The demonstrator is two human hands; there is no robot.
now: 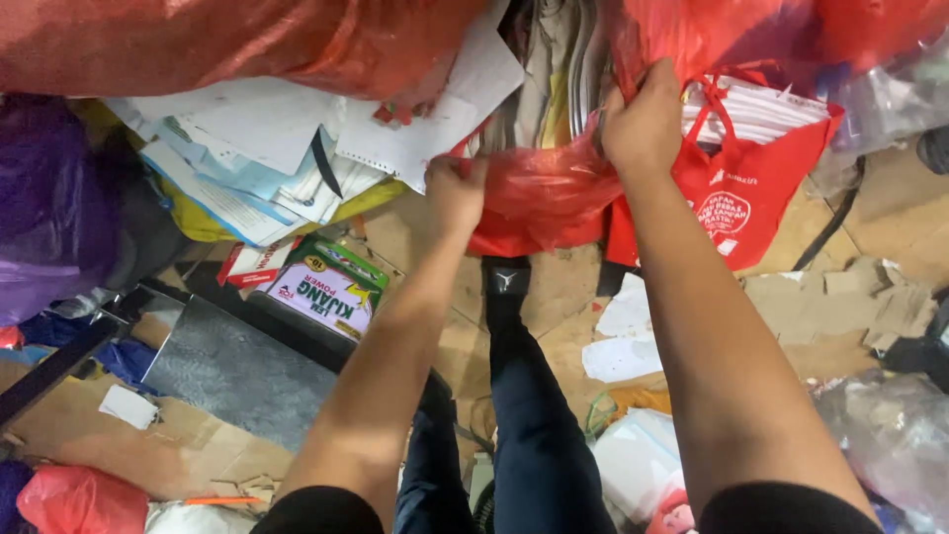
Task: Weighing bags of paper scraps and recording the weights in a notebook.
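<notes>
Both hands, left hand (455, 193) and right hand (645, 124), grip a red plastic bag (539, 198) holding papers (554, 59).

You're in short black sleeves, forearms bare, dark navy trousers (534, 435) and a black shoe (505, 282) with a pale logo.

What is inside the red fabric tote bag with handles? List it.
The red fabric tote bag holds a stack of white paper sheets, edges showing at its open top. Anything below them is hidden by the bag's wall.

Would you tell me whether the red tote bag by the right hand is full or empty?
Full: the red tote bag shows a stack of white papers at its open top.
</notes>
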